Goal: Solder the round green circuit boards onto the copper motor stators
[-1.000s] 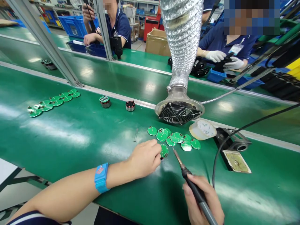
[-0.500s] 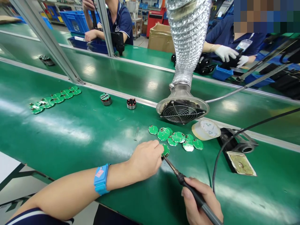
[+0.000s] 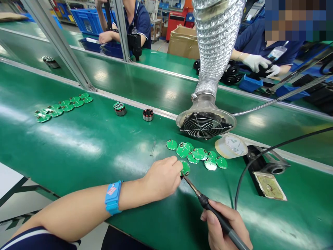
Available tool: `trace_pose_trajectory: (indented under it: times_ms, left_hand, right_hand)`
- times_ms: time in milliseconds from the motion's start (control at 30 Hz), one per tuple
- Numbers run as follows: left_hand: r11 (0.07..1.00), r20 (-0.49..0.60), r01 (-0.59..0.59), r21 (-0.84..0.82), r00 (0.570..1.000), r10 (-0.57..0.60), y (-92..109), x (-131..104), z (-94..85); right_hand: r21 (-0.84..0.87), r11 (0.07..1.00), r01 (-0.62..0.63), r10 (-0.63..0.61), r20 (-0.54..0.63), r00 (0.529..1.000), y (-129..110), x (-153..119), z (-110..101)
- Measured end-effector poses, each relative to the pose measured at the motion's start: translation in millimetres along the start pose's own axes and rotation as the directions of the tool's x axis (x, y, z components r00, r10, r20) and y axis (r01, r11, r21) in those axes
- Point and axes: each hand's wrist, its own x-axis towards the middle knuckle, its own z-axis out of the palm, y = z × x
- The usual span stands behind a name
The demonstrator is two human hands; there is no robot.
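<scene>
My right hand (image 3: 226,225) is wrapped round the dark handle of a soldering iron (image 3: 208,205). Its metal tip meets the lower edge of a round green circuit board (image 3: 185,167). My left hand (image 3: 163,177), with a blue strap (image 3: 113,198) at the wrist, is closed at the left side of that board and grips its edge; the fingertips are hidden behind the knuckles. Just beyond lies a loose group of several round green circuit boards (image 3: 183,150).
Above the boards hangs a fume extractor hood (image 3: 208,125). Right of it are a tape roll (image 3: 231,146) and a soldering iron stand (image 3: 265,163) with a sponge (image 3: 270,186). Motor stators (image 3: 148,115) and a row of boards (image 3: 67,106) lie left. Two co-workers sit across the bench.
The whole view has shifted slightly. My hands, the board and the soldering iron keep nearly the same positions relative to each other. The co-worker's gloved hands at right have moved a little.
</scene>
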Motion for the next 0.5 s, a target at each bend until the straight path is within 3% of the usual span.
trace_pose_trajectory:
  times_ms: [267, 433, 500]
  left_hand:
    - [1.0, -0.001, 0.002, 0.028, 1.0, -0.002, 2, 0, 0.7]
    - [0.998, 0.042, 0.025, 0.05, 0.999, -0.027, 4, 1, -1.6]
    - [0.998, 0.057, 0.03, 0.058, 0.998, -0.033, 4, 1, -1.8]
  right_hand:
    - [-0.02, 0.999, 0.034, -0.034, 0.037, 0.999, 1, 1, -1]
    - [0.069, 0.997, 0.023, -0.011, -0.169, 0.986, -6, 4, -1]
    - [0.092, 0.995, -0.031, 0.048, -0.187, 0.981, -10, 14, -9]
